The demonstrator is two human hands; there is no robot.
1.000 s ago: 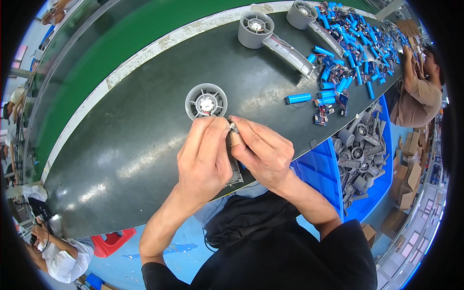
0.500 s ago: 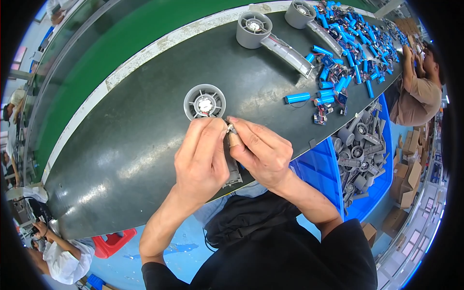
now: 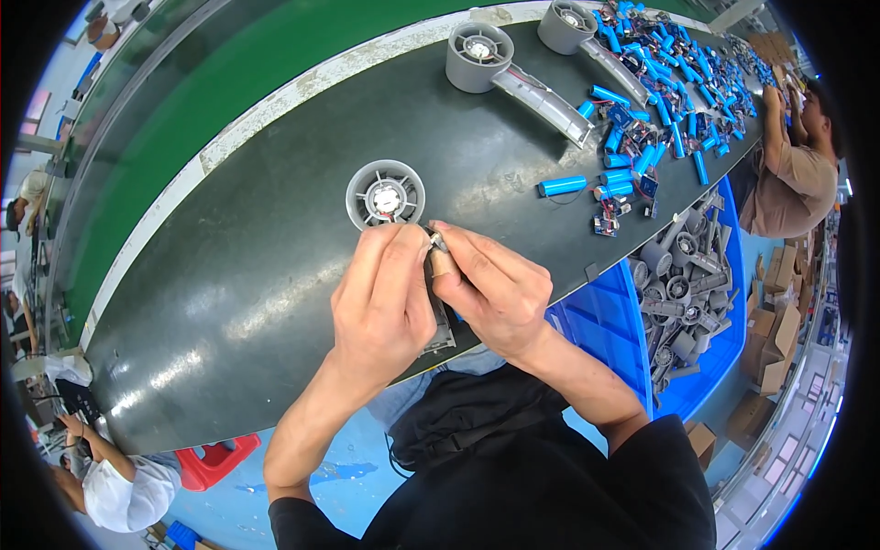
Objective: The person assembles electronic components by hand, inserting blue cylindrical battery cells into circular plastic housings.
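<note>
Over a grey fan housing (image 3: 386, 195), whose round head faces up, my two hands meet fingertip to fingertip. Its grey handle (image 3: 442, 335) runs toward me under them and is mostly hidden. Between thumb and fingers, my right hand (image 3: 500, 291) pinches a small silvery piece (image 3: 437, 242), too small to name. My left hand (image 3: 383, 298) is closed in a pinch right beside it, and what its fingertips hold is hidden. A tan cover wraps the tip of my right thumb.
Two more grey fan housings (image 3: 479, 57) lie farther back on the dark green belt (image 3: 275, 229). Blue battery cells (image 3: 562, 186) with wired circuit boards are heaped at the right. A blue bin (image 3: 591, 330) of grey housings stands beside the belt. A co-worker (image 3: 793, 174) sits beyond.
My hands and the fan housing stay almost in place, with only a slight shift in view. A person at the lower left has moved a little.
</note>
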